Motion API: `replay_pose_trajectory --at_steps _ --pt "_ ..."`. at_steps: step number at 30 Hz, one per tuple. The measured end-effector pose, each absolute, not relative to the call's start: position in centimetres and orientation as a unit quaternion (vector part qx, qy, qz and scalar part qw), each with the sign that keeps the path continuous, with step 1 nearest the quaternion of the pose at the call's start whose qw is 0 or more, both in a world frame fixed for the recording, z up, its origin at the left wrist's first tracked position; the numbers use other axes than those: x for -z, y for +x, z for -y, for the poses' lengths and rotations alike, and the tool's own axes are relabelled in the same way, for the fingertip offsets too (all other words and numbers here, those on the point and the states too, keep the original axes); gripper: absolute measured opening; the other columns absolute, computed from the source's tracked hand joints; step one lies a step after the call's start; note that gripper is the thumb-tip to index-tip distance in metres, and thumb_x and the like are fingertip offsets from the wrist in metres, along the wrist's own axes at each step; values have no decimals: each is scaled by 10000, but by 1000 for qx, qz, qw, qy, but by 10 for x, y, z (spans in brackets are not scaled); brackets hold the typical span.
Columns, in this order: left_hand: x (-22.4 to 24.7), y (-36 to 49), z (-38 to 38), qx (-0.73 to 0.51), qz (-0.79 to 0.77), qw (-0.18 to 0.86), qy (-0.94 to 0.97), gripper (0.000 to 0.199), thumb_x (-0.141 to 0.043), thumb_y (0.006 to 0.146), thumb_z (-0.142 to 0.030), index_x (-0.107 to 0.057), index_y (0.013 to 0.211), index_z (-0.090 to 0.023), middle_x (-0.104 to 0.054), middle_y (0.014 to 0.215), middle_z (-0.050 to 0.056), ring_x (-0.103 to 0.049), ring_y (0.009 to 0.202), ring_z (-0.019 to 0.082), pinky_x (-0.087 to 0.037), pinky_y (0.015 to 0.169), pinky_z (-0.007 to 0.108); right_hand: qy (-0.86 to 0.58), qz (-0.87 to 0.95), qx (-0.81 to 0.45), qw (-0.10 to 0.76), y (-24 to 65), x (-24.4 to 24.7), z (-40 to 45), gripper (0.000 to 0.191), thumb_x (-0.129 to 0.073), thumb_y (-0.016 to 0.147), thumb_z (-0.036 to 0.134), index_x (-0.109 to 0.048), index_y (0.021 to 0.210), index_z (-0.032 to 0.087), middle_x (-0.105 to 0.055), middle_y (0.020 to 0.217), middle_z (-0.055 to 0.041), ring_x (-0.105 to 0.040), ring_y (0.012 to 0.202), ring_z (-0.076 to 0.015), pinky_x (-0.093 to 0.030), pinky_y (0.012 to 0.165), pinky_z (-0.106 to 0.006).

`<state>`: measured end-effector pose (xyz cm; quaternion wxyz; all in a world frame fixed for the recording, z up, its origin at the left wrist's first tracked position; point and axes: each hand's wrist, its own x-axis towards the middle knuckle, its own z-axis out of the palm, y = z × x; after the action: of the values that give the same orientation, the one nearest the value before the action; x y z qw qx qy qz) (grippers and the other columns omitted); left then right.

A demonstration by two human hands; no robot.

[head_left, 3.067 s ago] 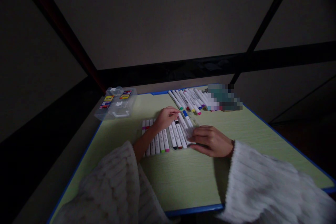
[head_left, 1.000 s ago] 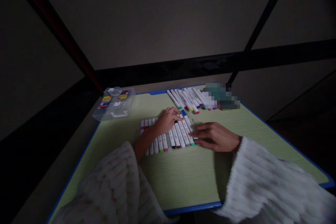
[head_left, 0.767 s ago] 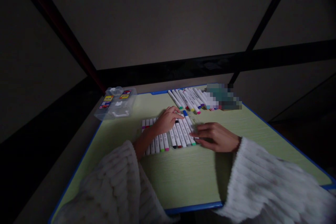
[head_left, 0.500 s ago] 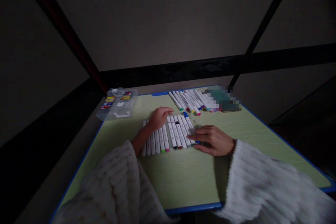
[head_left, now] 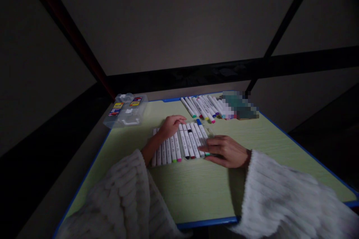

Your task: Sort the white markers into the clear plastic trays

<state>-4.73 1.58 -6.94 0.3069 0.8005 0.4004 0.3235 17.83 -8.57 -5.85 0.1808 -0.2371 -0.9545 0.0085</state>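
From my remote seat I take the clear tray (head_left: 210,131) as my mark. A row of white markers (head_left: 174,149) lies in it, a blue-ended marker (head_left: 201,129) near its right end. The left hand (head_left: 170,126) is over the tray's far edge, fingers bent and close together; whether they pinch anything, I can't tell. The right hand (head_left: 226,151) is at the tray's right end, index finger stretched over the markers' near ends, thumb apart from it; whether it presses or grips one, I can't tell either.

I'd expect each marker to be light, stiff and smooth (a little slippery, and quick to roll), best taken mid-barrel. The tray looks thin and bendy, so I'd steady it by its edge.

The left hand and forearm cover some markers' far ends; the right hides the tray's near right corner. Beyond the tray, loose markers (head_left: 202,110) run into a pixelated patch (head_left: 238,106). Barrel print is too small to read.
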Motion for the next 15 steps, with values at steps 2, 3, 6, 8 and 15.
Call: replay_pose_trajectory --at_steps 2,3,6,8,15 --pt "69 -48 -16 -327 -395 303 803 330 -389 722 -73 -630 946 -108 -696 795 50 -627 749 135 -476 736 258 -237 954 -10 182 179 59 85 345 -392 883 346 -589 1096 160 -587 749 -61 -530 650 -161 -415 599 -303" --pt "68 -48 -15 -332 -400 294 802 341 -384 712 -62 -628 945 -111 -696 785 44 -625 738 131 -474 730 253 -237 954 -11 182 179 59 85 345 -392 883 346 -590 1094 160 -588 751 -62 -532 652 -162 -416 600 -304" --pt "66 -49 -14 -346 -437 256 790 363 -367 670 -28 -633 902 -110 -693 735 36 -618 707 129 -467 713 248 -240 954 -11 179 179 58 85 341 -397 880 345 -592 1092 163 -592 756 -59 -532 651 -160 -418 603 -301" --pt "64 -49 -13 -350 -459 240 780 369 -356 642 -14 -632 870 -104 -690 702 36 -615 689 132 -464 704 247 -241 954 -10 177 178 58 85 340 -396 880 341 -592 1094 163 -592 755 -58 -531 650 -159 -418 605 -298" --pt "61 -49 -11 -348 -470 248 773 358 -344 604 -8 -624 802 -111 -686 650 23 -610 641 129 -456 673 239 -242 954 -10 175 178 57 85 344 -389 884 340 -593 1093 158 -586 741 -61 -524 643 -153 -408 599 -290"
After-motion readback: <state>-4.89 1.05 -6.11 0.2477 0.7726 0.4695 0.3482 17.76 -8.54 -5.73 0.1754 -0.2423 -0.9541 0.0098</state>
